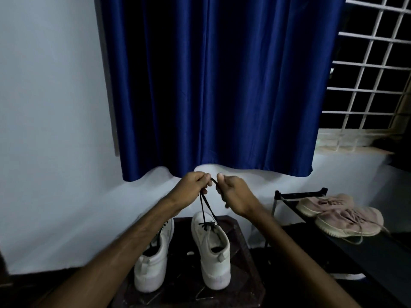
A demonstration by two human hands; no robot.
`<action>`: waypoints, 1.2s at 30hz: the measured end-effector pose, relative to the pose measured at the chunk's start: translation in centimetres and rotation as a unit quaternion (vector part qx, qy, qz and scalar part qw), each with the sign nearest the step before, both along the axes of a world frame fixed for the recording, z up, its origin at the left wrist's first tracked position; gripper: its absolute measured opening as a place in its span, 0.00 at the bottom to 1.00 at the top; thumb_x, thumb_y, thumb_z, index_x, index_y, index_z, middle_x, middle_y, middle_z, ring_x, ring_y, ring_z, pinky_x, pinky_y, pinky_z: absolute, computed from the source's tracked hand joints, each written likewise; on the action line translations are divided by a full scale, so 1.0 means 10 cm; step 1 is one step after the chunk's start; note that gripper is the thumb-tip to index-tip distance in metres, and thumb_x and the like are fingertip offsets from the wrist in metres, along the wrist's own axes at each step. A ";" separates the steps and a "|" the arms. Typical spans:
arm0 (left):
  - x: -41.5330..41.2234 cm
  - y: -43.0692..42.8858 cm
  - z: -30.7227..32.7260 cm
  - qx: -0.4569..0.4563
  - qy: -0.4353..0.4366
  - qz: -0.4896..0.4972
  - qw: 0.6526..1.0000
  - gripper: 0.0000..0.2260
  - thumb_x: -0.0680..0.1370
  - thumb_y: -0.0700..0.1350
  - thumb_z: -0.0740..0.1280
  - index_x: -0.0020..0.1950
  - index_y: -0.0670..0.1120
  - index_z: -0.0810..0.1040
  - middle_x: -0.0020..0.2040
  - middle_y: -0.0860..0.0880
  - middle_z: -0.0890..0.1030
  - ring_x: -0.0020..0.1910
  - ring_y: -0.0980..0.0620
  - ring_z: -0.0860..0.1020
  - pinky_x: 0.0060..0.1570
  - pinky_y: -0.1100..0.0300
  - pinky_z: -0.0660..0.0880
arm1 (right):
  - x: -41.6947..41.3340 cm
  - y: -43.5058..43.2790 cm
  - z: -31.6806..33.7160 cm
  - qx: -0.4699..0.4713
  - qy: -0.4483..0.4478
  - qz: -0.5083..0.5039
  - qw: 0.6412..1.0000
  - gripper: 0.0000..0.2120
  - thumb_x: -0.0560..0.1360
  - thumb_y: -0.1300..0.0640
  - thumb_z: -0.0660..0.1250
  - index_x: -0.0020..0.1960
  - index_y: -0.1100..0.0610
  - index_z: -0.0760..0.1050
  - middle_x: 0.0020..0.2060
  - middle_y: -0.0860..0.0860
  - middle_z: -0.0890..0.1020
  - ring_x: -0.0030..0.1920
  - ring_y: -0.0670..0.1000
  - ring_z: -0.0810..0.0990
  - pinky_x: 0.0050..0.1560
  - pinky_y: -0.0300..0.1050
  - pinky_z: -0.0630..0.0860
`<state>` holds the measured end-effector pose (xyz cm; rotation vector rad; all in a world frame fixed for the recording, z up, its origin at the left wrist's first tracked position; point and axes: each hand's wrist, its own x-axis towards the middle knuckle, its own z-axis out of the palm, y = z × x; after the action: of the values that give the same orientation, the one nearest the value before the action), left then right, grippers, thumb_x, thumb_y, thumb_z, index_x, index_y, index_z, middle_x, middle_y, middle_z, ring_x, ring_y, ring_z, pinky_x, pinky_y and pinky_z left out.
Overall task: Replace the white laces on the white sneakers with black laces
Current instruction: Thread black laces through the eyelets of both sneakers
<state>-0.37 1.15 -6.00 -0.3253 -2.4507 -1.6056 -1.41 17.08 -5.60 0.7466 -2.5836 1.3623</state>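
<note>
Two white sneakers stand side by side on a dark stool (242, 274), heels toward me. The right sneaker (212, 252) has a black lace (205, 207) threaded through its front eyelets, and both ends rise taut above it. My left hand (191, 185) pinches one end and my right hand (231, 193) pinches the other, close together in front of the curtain's hem. The left sneaker (153, 261) shows black lace at its tongue, partly hidden by my left forearm.
A blue curtain (218, 85) hangs over the wall behind. To the right stands a black shoe rack (355, 247) with a pair of pink-beige sneakers (340, 214) on top. A barred window (369, 74) is at the upper right.
</note>
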 end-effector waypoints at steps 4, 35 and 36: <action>0.05 0.11 -0.07 0.102 -0.014 0.008 0.995 0.18 0.84 0.51 0.57 0.51 0.39 0.81 0.42 0.46 0.83 0.42 0.52 0.79 0.50 0.54 0.76 | 0.13 0.01 0.11 -0.243 -0.397 0.209 0.860 0.24 0.82 0.43 0.51 0.32 0.54 0.65 0.21 0.46 0.59 0.24 0.45 0.54 0.26 0.36 0.65; 0.02 0.24 -1.17 -0.175 0.068 0.141 0.972 0.05 0.74 0.47 0.65 0.49 0.53 0.77 0.48 0.55 0.83 0.49 0.53 0.80 0.46 0.50 0.78 | -0.18 -0.05 -0.45 0.304 -0.207 0.006 0.930 0.07 0.79 0.61 0.60 0.43 0.60 0.72 0.48 0.61 0.83 0.47 0.56 0.82 0.48 0.48 0.77; 0.02 0.25 -1.16 -0.179 0.074 0.138 0.971 0.05 0.75 0.46 0.64 0.49 0.53 0.77 0.48 0.55 0.82 0.50 0.53 0.80 0.46 0.50 0.77 | -0.13 -0.09 -0.43 0.372 -0.145 -0.006 0.917 0.05 0.78 0.60 0.61 0.46 0.61 0.73 0.49 0.60 0.81 0.49 0.57 0.81 0.46 0.47 0.75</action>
<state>-0.14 3.61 -17.61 -0.1371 -2.5261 -0.9934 -2.70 16.22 -9.93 0.6269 -3.3642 0.4566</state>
